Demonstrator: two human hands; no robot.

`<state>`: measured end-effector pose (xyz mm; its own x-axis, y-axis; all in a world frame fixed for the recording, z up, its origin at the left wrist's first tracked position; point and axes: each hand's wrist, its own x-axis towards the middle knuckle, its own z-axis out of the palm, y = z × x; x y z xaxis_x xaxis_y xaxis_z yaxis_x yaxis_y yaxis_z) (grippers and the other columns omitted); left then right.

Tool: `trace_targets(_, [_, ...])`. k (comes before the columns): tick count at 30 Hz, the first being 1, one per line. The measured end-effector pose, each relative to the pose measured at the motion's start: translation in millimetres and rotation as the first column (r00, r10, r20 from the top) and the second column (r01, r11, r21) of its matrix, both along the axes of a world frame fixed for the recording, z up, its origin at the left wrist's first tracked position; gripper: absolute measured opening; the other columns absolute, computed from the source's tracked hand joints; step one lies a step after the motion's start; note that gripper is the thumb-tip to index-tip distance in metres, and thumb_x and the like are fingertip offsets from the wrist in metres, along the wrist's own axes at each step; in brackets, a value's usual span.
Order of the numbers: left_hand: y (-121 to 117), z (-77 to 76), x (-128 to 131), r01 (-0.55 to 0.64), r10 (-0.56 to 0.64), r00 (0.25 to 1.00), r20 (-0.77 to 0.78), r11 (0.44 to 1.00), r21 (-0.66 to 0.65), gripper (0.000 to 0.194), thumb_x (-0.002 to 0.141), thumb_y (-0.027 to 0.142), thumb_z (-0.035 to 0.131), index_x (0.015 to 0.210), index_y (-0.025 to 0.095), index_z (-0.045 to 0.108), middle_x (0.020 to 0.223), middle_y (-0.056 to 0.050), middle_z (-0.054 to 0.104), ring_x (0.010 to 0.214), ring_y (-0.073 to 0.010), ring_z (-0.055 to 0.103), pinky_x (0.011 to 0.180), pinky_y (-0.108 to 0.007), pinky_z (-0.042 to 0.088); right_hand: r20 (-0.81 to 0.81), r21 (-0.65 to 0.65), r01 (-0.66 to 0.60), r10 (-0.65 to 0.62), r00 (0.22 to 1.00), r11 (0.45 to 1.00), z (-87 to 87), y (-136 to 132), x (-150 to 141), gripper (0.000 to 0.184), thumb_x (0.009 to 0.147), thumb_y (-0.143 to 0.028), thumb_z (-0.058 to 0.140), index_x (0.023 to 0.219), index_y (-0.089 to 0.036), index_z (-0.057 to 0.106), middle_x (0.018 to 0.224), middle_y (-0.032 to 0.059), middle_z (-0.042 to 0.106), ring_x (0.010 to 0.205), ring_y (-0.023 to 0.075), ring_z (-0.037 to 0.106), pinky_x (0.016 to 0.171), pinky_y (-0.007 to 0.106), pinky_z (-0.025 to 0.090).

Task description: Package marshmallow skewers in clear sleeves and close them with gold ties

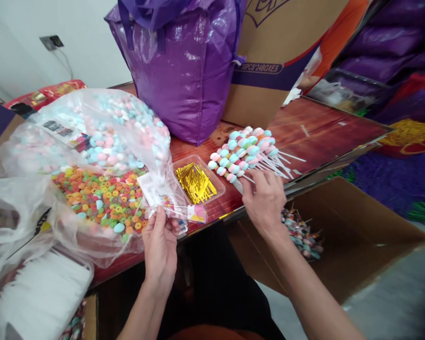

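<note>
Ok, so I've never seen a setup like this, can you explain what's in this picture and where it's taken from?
There's no machine here: a person is working with two bare hands, and the single picture comes from a camera worn on their head, looking forward and down. On the reddish table are pastel sweets in a clear bag, colourful ring-shaped pieces, gold strips in a clear tray, and a pile of sweets on white sticks. A big purple bag stands behind. The left hand holds a clear printed wrapper; the right hand is at the pile's sticks, though whether it grasps one is unclear.
</note>
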<state>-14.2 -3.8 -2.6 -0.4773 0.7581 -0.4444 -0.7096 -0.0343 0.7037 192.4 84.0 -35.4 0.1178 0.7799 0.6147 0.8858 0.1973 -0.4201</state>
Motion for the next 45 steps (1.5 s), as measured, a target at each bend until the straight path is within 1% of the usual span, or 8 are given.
trace_targets(5, [1.8, 0.3, -0.7, -0.042, 0.044, 0.998, 0.053, 0.998, -0.043, 0.025, 0.076, 0.028, 0.083, 0.084, 0.012, 0.065, 0.072, 0.0, 0.065, 0.058, -0.0095, 0.059, 0.053, -0.02, 0.051, 0.222, -0.086, 0.024, -0.004, 0.975, 0.996, -18.9, 26.1, 17.7, 0.018, 0.092, -0.025, 0.057, 0.089, -0.017, 0.073, 0.086, 0.0116, 0.072, 0.083, 0.0291, 0.059, 0.077, 0.04, 0.039])
trace_targets(10, [6.0, 5.1, -2.6, -0.071, 0.08, 0.991, 0.105, 0.994, -0.087, 0.014, 0.091, 0.026, 0.068, 0.085, 0.013, 0.066, 0.071, -0.001, 0.066, 0.06, -0.0101, 0.063, 0.055, -0.02, 0.052, -0.117, 0.044, -0.118, 0.122, 0.986, 0.992, -7.4, 7.2, 13.1, 0.018, 0.093, -0.021, 0.054, 0.083, -0.018, 0.069, 0.082, 0.0079, 0.068, 0.077, 0.0229, 0.062, 0.073, 0.035, 0.044])
trace_targets(17, [9.7, 4.9, -7.3, -0.123, 0.131, 0.984, 0.118, 0.99, -0.072, 0.019, 0.093, 0.029, 0.066, 0.084, 0.013, 0.066, 0.067, 0.0, 0.066, 0.058, -0.0098, 0.065, 0.057, -0.02, 0.051, -0.511, 0.07, -0.328, 0.316, 0.8, 0.942, 30.7, -79.9, -0.4, 0.01, 0.093, -0.014, 0.063, 0.09, -0.023, 0.067, 0.082, 0.0007, 0.065, 0.075, 0.0168, 0.061, 0.069, 0.03, 0.047])
trace_targets(21, [8.3, -0.6, -7.5, -0.117, 0.119, 0.988, 0.099, 0.993, -0.028, 0.017, 0.089, 0.031, 0.071, 0.087, 0.014, 0.067, 0.074, -0.001, 0.07, 0.062, -0.0101, 0.066, 0.058, -0.021, 0.052, -0.444, 0.129, -0.425, 0.436, 0.783, 0.896, 30.8, -105.5, -2.3, 0.02, 0.091, -0.004, 0.062, 0.096, -0.023, 0.068, 0.085, 0.0012, 0.065, 0.076, 0.0164, 0.061, 0.069, 0.03, 0.047])
trace_targets(26, [4.2, -7.1, -7.9, -0.099, 0.098, 0.994, 0.038, 0.995, 0.025, 0.034, 0.073, 0.039, 0.085, 0.09, 0.016, 0.068, 0.082, -0.002, 0.071, 0.065, -0.0106, 0.066, 0.061, -0.021, 0.052, -0.31, 0.094, -0.471, 0.475, 0.824, 0.877, 27.4, -109.2, 7.2, 0.024, 0.09, -0.001, 0.061, 0.098, -0.023, 0.068, 0.087, 0.0016, 0.065, 0.079, 0.0162, 0.063, 0.072, 0.03, 0.048])
trace_targets(31, [0.1, -9.3, -10.6, -0.07, 0.087, 0.98, -0.178, 0.992, 0.101, 0.041, 0.07, 0.051, 0.084, 0.086, 0.018, 0.064, 0.085, 0.0, 0.068, 0.069, -0.0105, 0.064, 0.063, -0.022, 0.051, -0.227, 0.058, -0.519, 0.518, 0.825, 0.853, 30.2, -109.5, 14.2, 0.025, 0.09, -0.002, 0.062, 0.1, -0.023, 0.068, 0.091, 0.0027, 0.067, 0.083, 0.0177, 0.064, 0.077, 0.032, 0.049])
trace_targets(38, [-4.1, -20.6, -5.1, -0.087, 0.157, 0.876, -0.456, 0.982, 0.169, 0.039, 0.079, 0.049, 0.076, 0.069, 0.018, 0.055, 0.067, 0.006, 0.052, 0.061, -0.0074, 0.049, 0.061, -0.019, 0.044, -0.412, 0.001, -0.573, 0.523, 0.746, 0.819, 24.2, -113.0, -2.5, 0.017, 0.093, -0.007, 0.059, 0.093, -0.022, 0.067, 0.086, 0.0031, 0.066, 0.079, 0.0167, 0.063, 0.07, 0.028, 0.05])
trace_targets(45, [-6.2, -22.8, 0.4, -0.06, 0.124, 0.917, -0.378, 0.982, 0.176, 0.034, 0.078, 0.049, 0.077, 0.081, 0.019, 0.061, 0.079, 0.002, 0.064, 0.072, -0.011, 0.06, 0.07, -0.022, 0.05, -0.483, -0.089, -0.594, 0.488, 0.727, 0.799, 23.2, -115.4, -14.6, 0.015, 0.096, -0.017, 0.058, 0.085, -0.021, 0.067, 0.077, 0.0024, 0.065, 0.069, 0.0155, 0.062, 0.063, 0.027, 0.049])
